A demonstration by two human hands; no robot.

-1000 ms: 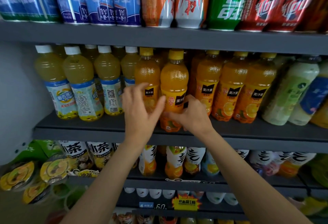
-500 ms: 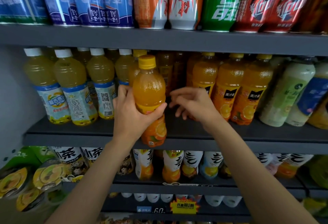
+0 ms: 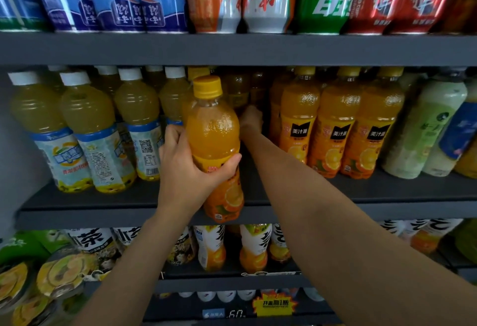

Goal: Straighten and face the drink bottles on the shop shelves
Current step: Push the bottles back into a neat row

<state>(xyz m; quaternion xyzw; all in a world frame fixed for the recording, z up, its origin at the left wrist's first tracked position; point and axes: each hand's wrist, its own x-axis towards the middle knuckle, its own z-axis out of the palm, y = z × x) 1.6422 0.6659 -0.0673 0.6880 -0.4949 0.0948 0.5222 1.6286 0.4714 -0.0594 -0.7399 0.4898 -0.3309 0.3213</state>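
Here, the left hand (image 3: 188, 170) grips an orange juice bottle (image 3: 215, 145) around its middle, holding it out in front of the middle shelf (image 3: 77, 212), probably to free the lane behind. The right hand (image 3: 251, 119) reaches deep into that gap; I cannot tell whether it holds anything. Neighbouring orange bottles (image 3: 338, 132) face forward, black labels reading 美汁源.

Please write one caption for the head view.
Left hand holds an orange juice bottle; right hand reaches deep into the shelf gap.

The dark grey shelf (image 3: 387, 191) carries white-capped yellow bottles (image 3: 85, 132) left, orange juice bottles (image 3: 335, 129) right.
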